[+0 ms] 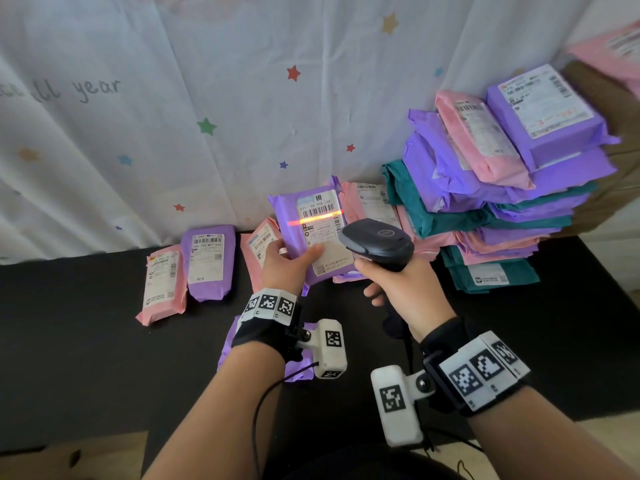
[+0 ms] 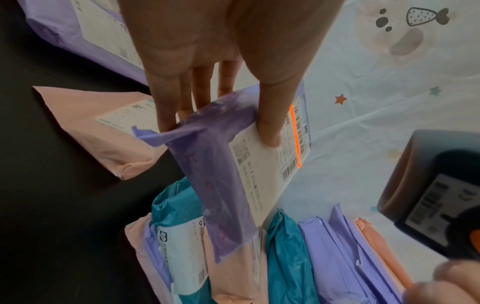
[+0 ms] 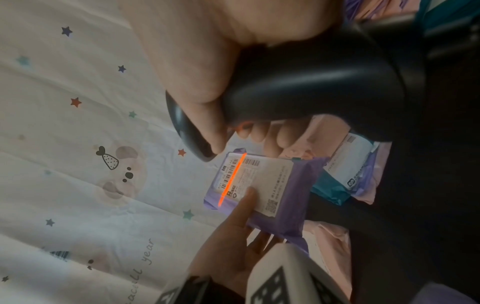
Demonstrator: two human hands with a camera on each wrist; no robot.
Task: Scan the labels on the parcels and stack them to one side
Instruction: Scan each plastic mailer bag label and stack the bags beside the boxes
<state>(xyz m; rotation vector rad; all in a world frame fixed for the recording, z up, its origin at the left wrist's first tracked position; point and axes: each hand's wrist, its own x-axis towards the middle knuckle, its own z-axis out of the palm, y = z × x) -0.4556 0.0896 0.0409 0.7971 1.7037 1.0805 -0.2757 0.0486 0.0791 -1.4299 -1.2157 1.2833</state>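
My left hand [image 1: 289, 259] holds a purple parcel [image 1: 296, 220] tilted up above the black table, thumb on its white label [image 1: 323, 233], fingers behind. My right hand [image 1: 403, 289] grips a black barcode scanner [image 1: 379, 242] just right of the parcel. An orange scan line [image 1: 320, 217] lies across the label's barcode. In the left wrist view the thumb [image 2: 270, 131] presses the label of the purple parcel [image 2: 215, 185]. The right wrist view shows the scanner [image 3: 298, 86] above the purple parcel [image 3: 288, 197]. A tall stack of parcels [image 1: 502, 188] stands at the right.
Pink and purple parcels [image 1: 207, 261] lie flat on the black table [image 1: 86, 341] at the left, more under my left hand. Another purple parcel [image 1: 230, 344] lies beneath my left wrist. A white star-print sheet [image 1: 207, 98] hangs behind. The scanner's cable [image 1: 412, 355] hangs down.
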